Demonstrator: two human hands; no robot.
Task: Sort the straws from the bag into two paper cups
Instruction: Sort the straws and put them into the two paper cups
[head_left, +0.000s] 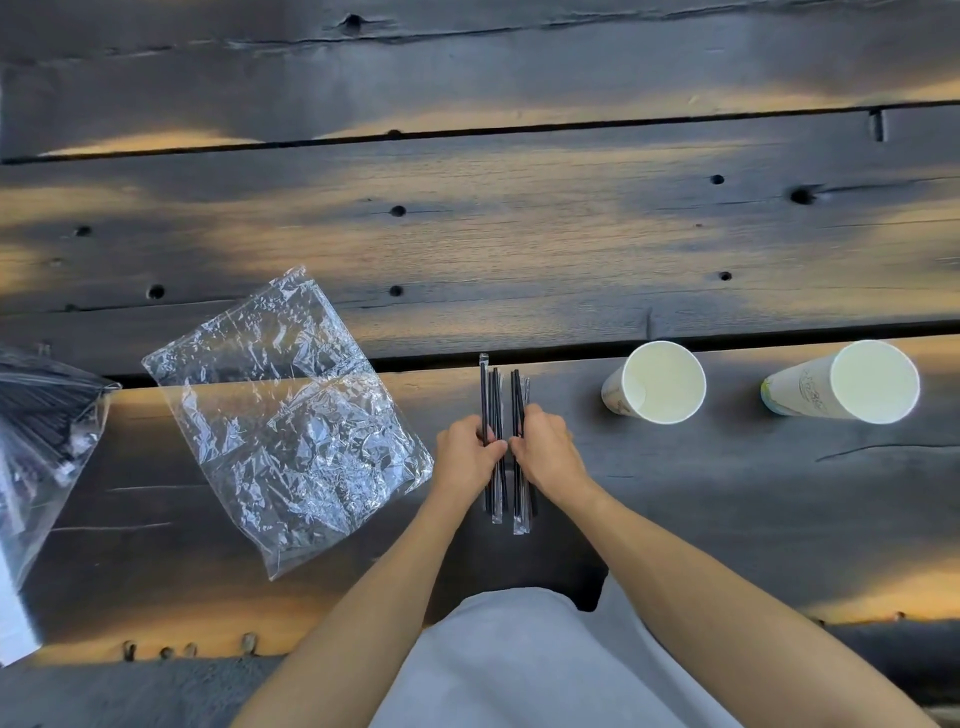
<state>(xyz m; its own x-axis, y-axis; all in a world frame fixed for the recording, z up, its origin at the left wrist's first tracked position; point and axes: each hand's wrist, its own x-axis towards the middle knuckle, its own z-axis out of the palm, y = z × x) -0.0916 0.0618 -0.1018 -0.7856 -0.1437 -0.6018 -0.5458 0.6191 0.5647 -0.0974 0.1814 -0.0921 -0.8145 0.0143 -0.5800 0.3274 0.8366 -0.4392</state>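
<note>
Several black straws in clear wrappers lie upright in the view on the dark wooden table, split into a left bunch (492, 395) and a right bunch (518, 395). My left hand (465, 449) grips the left bunch and my right hand (545, 447) grips the right bunch, thumbs almost touching. Two white paper cups stand to the right: the nearer cup (655, 382) and the farther cup (852, 382), both showing nothing inside. A crumpled clear plastic bag (285, 421) lies flat to the left of my hands.
At the far left edge a second clear bag (41, 415) holds many black straws. The table (519, 234) has wide plank gaps and knot holes. My light-coloured clothing (519, 665) fills the bottom centre, at the table's near edge.
</note>
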